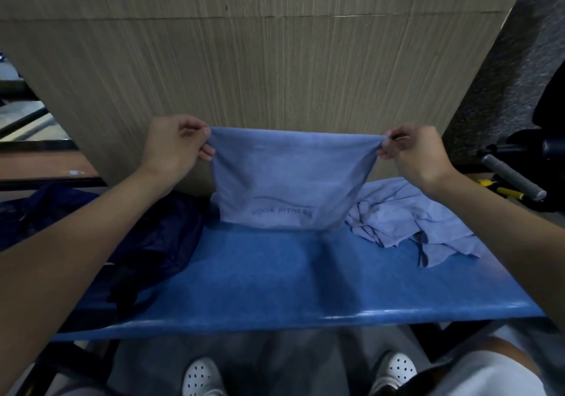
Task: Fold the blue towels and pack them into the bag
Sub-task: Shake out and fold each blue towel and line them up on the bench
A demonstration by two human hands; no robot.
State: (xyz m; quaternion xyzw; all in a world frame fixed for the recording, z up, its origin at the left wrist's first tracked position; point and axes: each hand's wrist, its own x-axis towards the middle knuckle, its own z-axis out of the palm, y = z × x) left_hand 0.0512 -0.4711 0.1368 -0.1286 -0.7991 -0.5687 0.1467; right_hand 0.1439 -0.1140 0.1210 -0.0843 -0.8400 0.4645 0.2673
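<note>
**A:** Nearest the camera, what do you see?

**B:** The near edge of the blue desk [275,316], bare across its middle. Toward the left edge lies the dark navy bag [146,242], slumped and partly hanging off; I cannot tell where its mouth is.

**A:** And the towels?

**B:** A crumpled heap of blue towels [406,224] sits by the far right corner, unfolded. Beyond the middle, one blue towel [290,178] is held up in the air, its lower hem just meeting the desk near the far edge, with faint lettering near that hem.

**A:** How is it held?

**B:** The left hand [174,148] has its fingers pinched together on the upper left corner; the right hand [415,154] pinches the upper right corner the same way. The top edge sags a little between them.

**A:** What could go wrong?

**B:** I'd judge the pinches are shallow, so a corner could slip and spoil the fold. If the corners meet unevenly, the fold skews. The hem may also drag into the heap, and the limp bag could slide off the left edge while being packed.
</note>
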